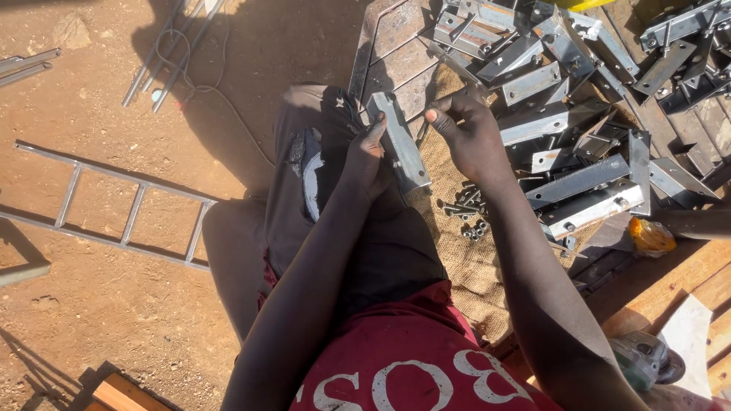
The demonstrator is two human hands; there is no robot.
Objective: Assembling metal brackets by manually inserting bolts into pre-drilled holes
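Gripping a flat grey metal bracket (399, 142) in both hands

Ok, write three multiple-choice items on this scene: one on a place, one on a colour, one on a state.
1. Where do the loose bolts lie?
A. on the burlap
B. on the ladder frame
C. in the dirt

2. What colour is the shirt?
A. blue
B. red
C. white

3. How is the bracket held?
A. lying untouched
B. right hand alone
C. between both hands

Answers: 1 A, the bolts sit on the sacking beside the knee. 2 B, the cloth is red. 3 C, the left hand grips one edge, the right the upper end.
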